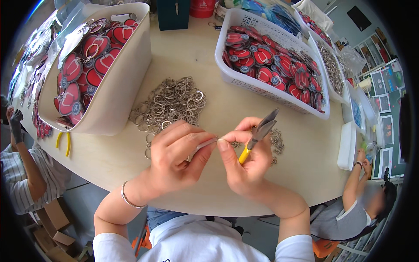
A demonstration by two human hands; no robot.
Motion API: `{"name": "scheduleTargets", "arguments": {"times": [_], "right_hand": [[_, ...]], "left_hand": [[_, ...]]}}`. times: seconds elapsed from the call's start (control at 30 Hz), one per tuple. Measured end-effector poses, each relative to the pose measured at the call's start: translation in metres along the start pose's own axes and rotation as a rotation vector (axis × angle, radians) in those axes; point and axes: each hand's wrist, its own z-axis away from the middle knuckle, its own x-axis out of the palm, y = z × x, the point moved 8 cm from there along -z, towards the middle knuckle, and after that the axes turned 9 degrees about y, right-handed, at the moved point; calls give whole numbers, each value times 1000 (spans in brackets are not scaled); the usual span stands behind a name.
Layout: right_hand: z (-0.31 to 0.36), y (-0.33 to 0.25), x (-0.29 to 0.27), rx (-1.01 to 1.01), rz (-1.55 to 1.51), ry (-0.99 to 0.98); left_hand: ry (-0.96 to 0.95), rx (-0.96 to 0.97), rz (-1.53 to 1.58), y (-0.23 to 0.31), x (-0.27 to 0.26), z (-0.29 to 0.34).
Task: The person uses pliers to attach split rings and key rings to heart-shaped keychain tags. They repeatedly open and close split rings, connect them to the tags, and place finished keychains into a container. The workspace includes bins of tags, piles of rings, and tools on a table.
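Note:
My left hand (172, 155) pinches a thin flat tag (207, 143), seen edge-on, its face hidden by the fingers. Thumb and forefinger of my right hand (248, 168) meet the tag's right end; whether a small ring is between them I cannot tell. Pliers (264, 125) with yellow handles rest in the palm of that same hand, jaws pointing up and away. Just beyond my left hand lies a heap of metal split rings (174, 102). Smaller metal rings (276, 140) lie scattered beside and behind my right hand.
A deep cream bin (139, 56) of red tags stands at left, a white perforated basket (275, 98) of similar tags at right. Yellow-handled pliers (63, 143) lie at the left edge. White trays line the right side. Other people sit at both sides, one wearing a grey glove (16, 124).

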Motion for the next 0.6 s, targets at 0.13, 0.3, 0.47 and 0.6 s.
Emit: {"name": "scheduleTargets", "arguments": {"times": [0.13, 0.3, 0.47, 0.6], "right_hand": [[-3, 8, 7, 105, -32, -31], [32, 22, 29, 133, 87, -419], [55, 15, 42, -138, 225, -622], [57, 20, 41, -194, 232, -643]], "left_hand": [[-10, -95, -25, -4, -9, -5], [173, -154, -60, -23, -39, -11], [166, -315, -16, -37, -46, -7], [168, -185, -10, -31, -42, -6]]}}
